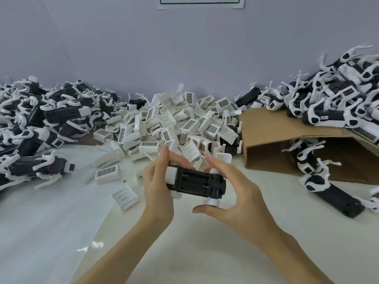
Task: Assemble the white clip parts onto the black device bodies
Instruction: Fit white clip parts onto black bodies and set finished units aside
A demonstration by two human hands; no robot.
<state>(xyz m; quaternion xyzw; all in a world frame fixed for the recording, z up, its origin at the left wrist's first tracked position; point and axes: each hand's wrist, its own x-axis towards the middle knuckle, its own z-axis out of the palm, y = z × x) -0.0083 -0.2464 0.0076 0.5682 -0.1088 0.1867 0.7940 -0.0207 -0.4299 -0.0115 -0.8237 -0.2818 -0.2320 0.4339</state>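
A black device body (195, 182) is held level above the white table, its open underside facing me, with white parts at both ends. My left hand (159, 185) grips its left end, fingers over the top and thumb side underneath. My right hand (227, 191) holds the right end, thumb under a white round piece (213, 201) and fingers curved over the top. Behind my hands lies a big heap of loose white clip parts (176, 124) with barcode labels.
Heaps of black-and-white bodies fill the far left (41, 124) and the far right (338, 99), the right heap resting on a bent cardboard sheet (272, 128). More bodies lie under and before the cardboard (332, 193). Single white clips (124, 196) lie left of my hands.
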